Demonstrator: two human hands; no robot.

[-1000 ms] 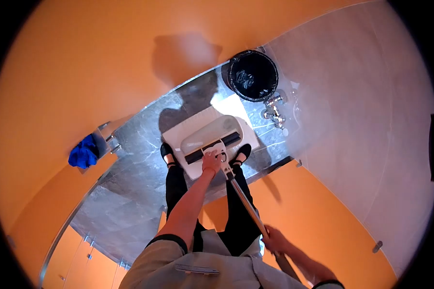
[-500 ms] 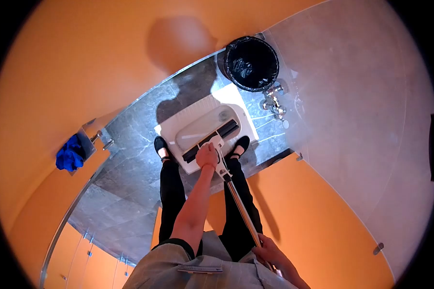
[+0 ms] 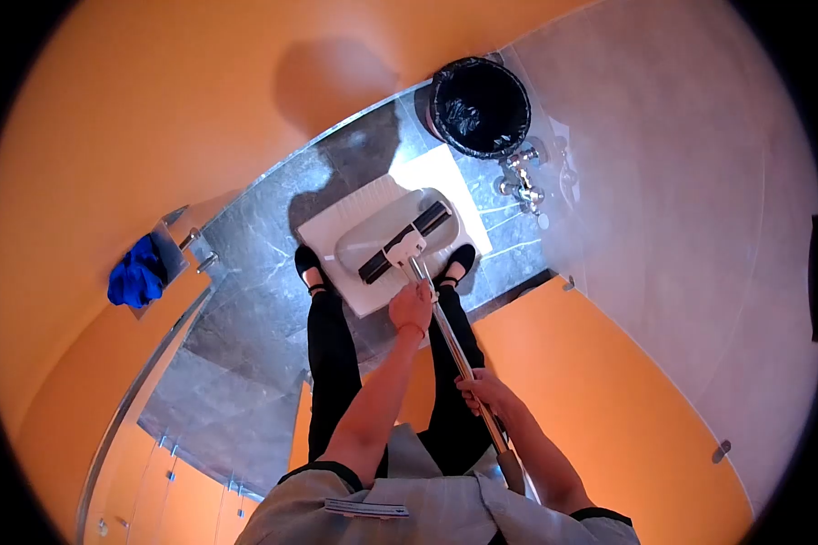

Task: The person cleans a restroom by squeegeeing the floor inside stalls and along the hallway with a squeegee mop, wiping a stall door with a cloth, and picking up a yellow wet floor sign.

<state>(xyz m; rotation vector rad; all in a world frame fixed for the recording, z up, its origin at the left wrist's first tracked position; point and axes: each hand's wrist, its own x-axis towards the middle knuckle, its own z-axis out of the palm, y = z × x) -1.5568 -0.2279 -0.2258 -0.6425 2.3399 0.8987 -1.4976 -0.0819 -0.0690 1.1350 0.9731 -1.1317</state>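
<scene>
A mop with a white joint, a dark strip head [image 3: 430, 218] and a metal pole [image 3: 454, 341] slants down toward my body. Its head lies over the basin of a white squat toilet [image 3: 323, 222]. My left hand [image 3: 411, 307] is closed round the upper end of the pole, just below the white joint. Lower down, my right hand [image 3: 483, 391] wraps round the pole, above its grey grip [image 3: 511, 470]. My feet in black shoes stand on either side of the toilet.
A bin with a black liner [image 3: 480, 107] stands at the back, beside chrome pipework [image 3: 521, 182]. A blue cloth [image 3: 137, 271] sits in a holder on the left. Orange partitions [image 3: 591, 391] and a grey wall [image 3: 673, 227] surround the grey tiled floor [image 3: 236, 363].
My left hand has moved from the white joint down onto the pole. My right hand has shifted higher up the pole. The mop head has tilted more steeply.
</scene>
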